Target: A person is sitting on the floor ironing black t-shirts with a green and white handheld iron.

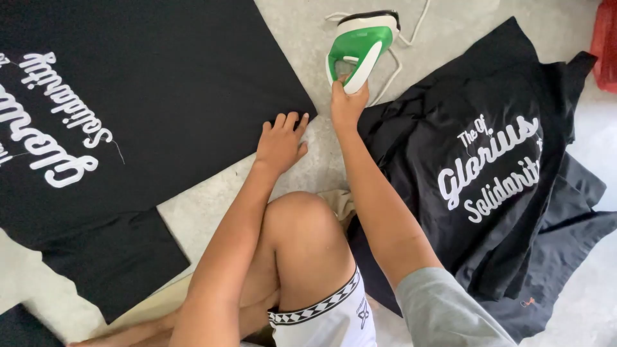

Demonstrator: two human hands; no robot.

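My right hand [348, 103] grips the handle of a green and white clothes iron [360, 45], which stands on the grey floor between two black shirts. My left hand [281, 144] rests flat, fingers spread, on the lower edge of a black t-shirt [160, 96] laid out smooth at the left, white lettering on it. My bent knee [302, 225] is just below both hands.
A heap of crumpled black shirts [508, 173] with white lettering lies at the right. The iron's white cord [411, 32] trails across the concrete floor [308, 26] behind it. Something red [607, 45] sits at the far right edge.
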